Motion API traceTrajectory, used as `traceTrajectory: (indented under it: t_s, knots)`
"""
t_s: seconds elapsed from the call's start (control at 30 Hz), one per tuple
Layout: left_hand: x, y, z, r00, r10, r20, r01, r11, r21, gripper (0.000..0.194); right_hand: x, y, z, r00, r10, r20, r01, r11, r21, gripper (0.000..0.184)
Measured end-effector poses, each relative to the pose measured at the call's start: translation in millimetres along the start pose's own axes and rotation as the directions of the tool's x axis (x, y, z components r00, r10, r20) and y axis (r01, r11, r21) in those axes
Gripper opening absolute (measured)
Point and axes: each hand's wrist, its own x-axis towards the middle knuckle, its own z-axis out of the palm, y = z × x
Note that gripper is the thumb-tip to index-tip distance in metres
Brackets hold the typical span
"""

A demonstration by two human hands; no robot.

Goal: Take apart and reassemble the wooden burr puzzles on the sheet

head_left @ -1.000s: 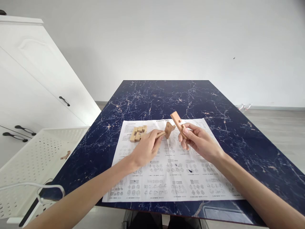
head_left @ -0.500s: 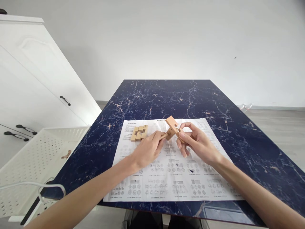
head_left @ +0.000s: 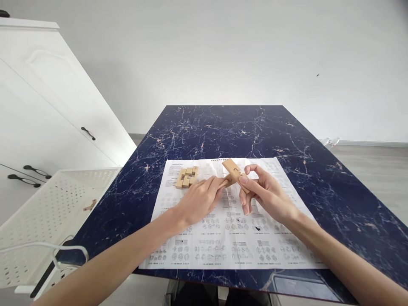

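Over the printed sheet (head_left: 242,255), my left hand (head_left: 198,202) is closed on a slim wooden puzzle piece (head_left: 225,183), its fingertips partly hidden. My right hand (head_left: 270,193) pinches a longer notched wooden puzzle bar (head_left: 230,165) between thumb and fingers, its other fingers curled below. The bar slants up to the left and crosses the left hand's piece; the two touch, though how they fit is too small to tell. To the left of my left hand, a cluster of light wooden blocks (head_left: 187,177) rests on the sheet.
The dark blue marble-patterned table (head_left: 219,131) extends to a pale wall. At left, a white perforated tray (head_left: 57,199) holds a small wooden piece (head_left: 90,205), with a white cable (head_left: 41,245) near its front. White cabinets (head_left: 57,106) stand behind it.
The notched bar has turned in my right hand and lies closer over the left hand's piece. My left fingers have shifted slightly right. The cluster of blocks stays in place on the sheet.
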Motion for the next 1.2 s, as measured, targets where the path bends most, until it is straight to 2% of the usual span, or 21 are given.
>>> traceTrajectory:
  t_s: [0.1,0.37,0.6,0.77,1.0,1.2]
  knots:
    - [-0.5,-0.3,0.4,0.999,0.024,-0.022,-0.024,1.0,0.003,0.029,0.6,0.2,2.2,1.0,0.027,-0.004,-0.027,1.0,-0.001,0.045]
    - [1.3,1.5,-7.5,0.999,-0.038,-0.032,0.035,0.993,-0.109,0.023,2.6,0.6,4.9,0.998,0.038,0.048,-0.038,0.999,-0.005,0.045]
    - [1.1,2.1,-6.6,0.998,-0.03,-0.06,0.025,0.996,-0.088,0.025,4.8,5.9,0.7,0.968,0.191,0.165,-0.197,0.98,0.023,0.042]
    - [1.3,-0.1,-3.9,0.996,-0.054,-0.068,0.046,0.992,-0.118,0.026,6.4,5.6,0.6,0.953,0.272,0.137,-0.276,0.961,0.011,0.045]
    - [1.1,-1.3,-3.7,0.985,-0.142,-0.099,0.122,0.975,-0.183,0.014,4.3,5.6,2.0,0.967,0.254,0.035,-0.254,0.967,-0.009,0.046]
    - [-0.5,-1.8,-4.0,0.983,-0.151,-0.102,0.122,0.962,-0.246,0.013,3.1,4.5,5.3,0.975,0.196,0.106,-0.196,0.981,-0.015,0.043]
